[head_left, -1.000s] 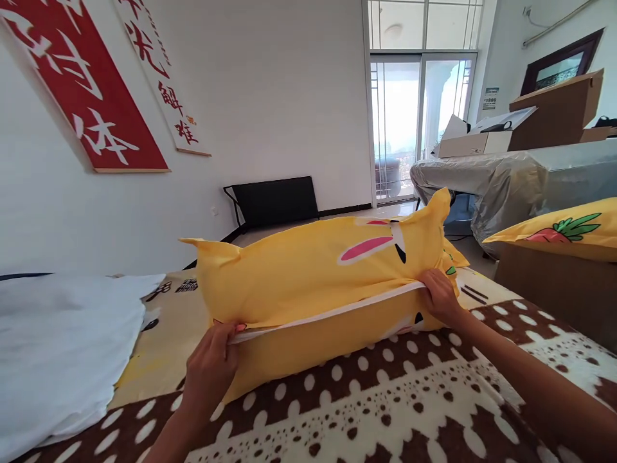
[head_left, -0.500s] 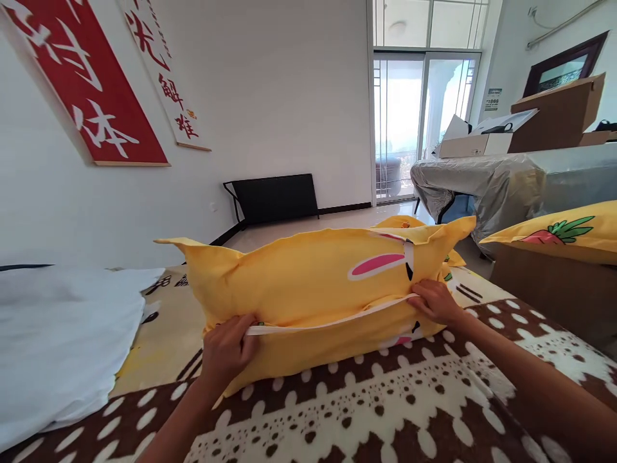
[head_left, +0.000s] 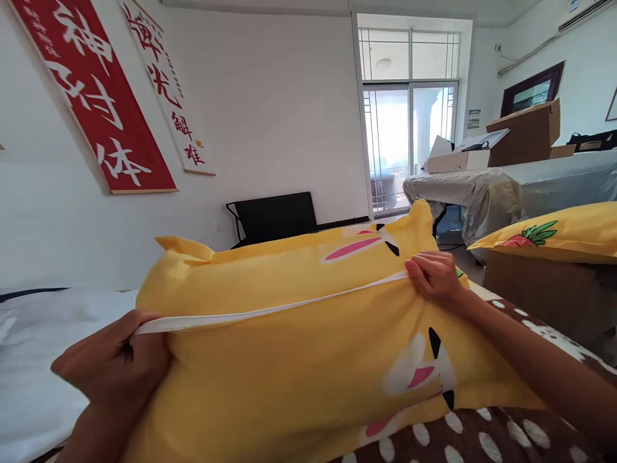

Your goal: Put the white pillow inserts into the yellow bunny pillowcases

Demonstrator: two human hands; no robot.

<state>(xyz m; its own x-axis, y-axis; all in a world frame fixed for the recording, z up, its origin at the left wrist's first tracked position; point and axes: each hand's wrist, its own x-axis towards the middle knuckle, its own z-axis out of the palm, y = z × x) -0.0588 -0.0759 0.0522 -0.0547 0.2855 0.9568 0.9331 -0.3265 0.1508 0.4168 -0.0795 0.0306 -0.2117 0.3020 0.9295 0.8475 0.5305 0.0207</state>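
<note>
A plump yellow pillow in a case (head_left: pixel 289 360) with white and pink rabbit prints fills the lower middle of the view. A white strip (head_left: pixel 270 310) runs across it, pulled taut between my two hands. My left hand (head_left: pixel 118 354) is closed round the strip's left end. At the right end, my right hand (head_left: pixel 434 275) pinches the fabric beside the strip. The pillow's upper corners stick up beyond the hands.
White cloth (head_left: pixel 33 366) lies at the left. A brown dotted blanket (head_left: pixel 511 444) shows below. Another yellow pillow (head_left: pixel 578 226) rests on a brown box (head_left: pixel 535 289) at the right. Behind stand a plastic-covered table (head_left: pixel 486 186) with cartons and a black folded frame (head_left: pixel 277 218).
The pillow has come closer and fills more of the view, its front side now spread out below the strip. My left hand has moved left and nearer; the view has tilted up.
</note>
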